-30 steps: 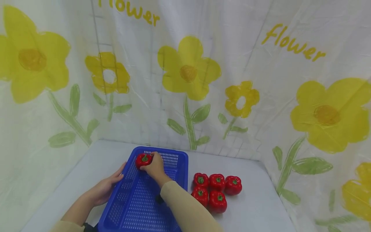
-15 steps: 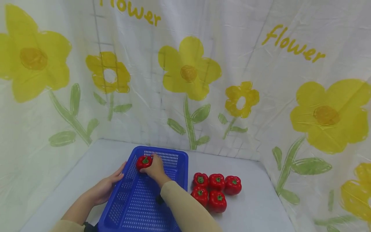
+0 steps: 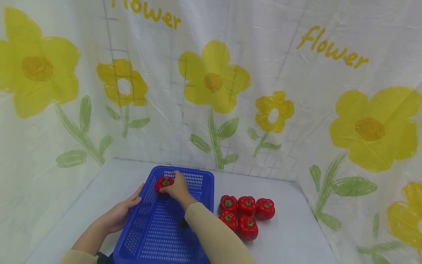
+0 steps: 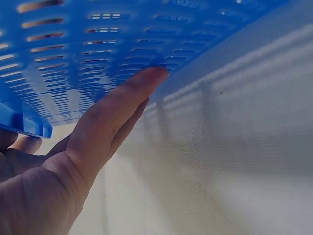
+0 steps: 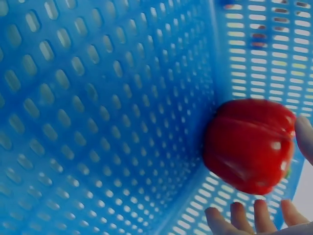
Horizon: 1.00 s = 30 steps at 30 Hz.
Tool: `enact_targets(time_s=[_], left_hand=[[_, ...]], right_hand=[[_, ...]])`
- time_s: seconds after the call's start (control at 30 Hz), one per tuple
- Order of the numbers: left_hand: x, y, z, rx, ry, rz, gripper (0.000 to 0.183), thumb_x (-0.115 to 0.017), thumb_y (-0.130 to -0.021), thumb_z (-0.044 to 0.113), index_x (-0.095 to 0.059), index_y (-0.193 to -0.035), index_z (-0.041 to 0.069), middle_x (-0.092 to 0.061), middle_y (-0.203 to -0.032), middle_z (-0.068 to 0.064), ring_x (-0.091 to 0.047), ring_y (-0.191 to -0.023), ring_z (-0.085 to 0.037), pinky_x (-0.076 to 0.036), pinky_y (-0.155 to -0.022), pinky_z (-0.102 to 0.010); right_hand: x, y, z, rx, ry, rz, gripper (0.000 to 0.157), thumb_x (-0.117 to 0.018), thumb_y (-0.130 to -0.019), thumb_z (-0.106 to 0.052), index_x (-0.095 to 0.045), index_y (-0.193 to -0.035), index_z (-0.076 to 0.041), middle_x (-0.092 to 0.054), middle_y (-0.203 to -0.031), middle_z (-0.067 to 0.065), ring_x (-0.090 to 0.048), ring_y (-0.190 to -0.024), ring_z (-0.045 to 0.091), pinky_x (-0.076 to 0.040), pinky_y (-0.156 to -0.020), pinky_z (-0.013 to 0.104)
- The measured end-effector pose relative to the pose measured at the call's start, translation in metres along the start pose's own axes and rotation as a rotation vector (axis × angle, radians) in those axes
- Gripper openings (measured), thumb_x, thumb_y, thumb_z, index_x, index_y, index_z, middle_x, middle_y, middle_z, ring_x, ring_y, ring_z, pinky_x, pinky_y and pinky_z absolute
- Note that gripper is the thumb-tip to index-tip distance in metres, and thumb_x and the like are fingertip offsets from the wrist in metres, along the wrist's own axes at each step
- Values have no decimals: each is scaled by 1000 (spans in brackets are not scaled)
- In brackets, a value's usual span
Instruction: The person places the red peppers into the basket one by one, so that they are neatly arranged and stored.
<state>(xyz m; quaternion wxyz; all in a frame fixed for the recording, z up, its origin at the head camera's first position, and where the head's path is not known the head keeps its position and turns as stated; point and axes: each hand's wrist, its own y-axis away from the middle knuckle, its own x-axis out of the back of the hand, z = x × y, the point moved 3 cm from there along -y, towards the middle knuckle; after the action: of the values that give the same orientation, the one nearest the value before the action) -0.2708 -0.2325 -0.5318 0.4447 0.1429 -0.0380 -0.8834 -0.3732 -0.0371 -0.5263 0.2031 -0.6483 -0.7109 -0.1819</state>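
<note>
A red bell pepper [image 3: 163,186] with a green stem sits in the far left corner of the blue basket [image 3: 211,187]. Beside it, inside the basket, is my right hand [image 3: 179,189]. The right wrist view shows that hand's fingers [image 5: 262,218] spread and apart from the bell pepper, while the thumb is at its side, touching or nearly so. My left hand [image 3: 120,214] rests against the basket's left side, fingers extended along the rim. From the left wrist, an extended digit [image 4: 117,105] touches the slotted outer wall.
Several more red bell peppers [image 3: 248,227] stand grouped on the white table [image 3: 290,234], right of the basket. Behind the table hangs a white curtain [image 3: 230,146] printed with yellow flowers. My right sleeve [image 3: 217,234] crosses the basket's right rim.
The bell pepper has come down slightly into the basket's corner. My right hand has loosened around it and risen a little. My left hand stays at the basket's side.
</note>
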Motion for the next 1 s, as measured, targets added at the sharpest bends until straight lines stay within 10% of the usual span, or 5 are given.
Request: enact_targets(time_s=[1.0], left_hand=[[-1,1,0,-2,-1,28,62,-20,-112,37,25,-154,39,21,-165,-24,-24,-150,-47,-39,-113,-59]], right_hand=[[43,20,-60,163,-209,9,66,-85,-82,-21,-55,-141,-12,-63,-139,8,-57,-130,31,-51,-104,46]])
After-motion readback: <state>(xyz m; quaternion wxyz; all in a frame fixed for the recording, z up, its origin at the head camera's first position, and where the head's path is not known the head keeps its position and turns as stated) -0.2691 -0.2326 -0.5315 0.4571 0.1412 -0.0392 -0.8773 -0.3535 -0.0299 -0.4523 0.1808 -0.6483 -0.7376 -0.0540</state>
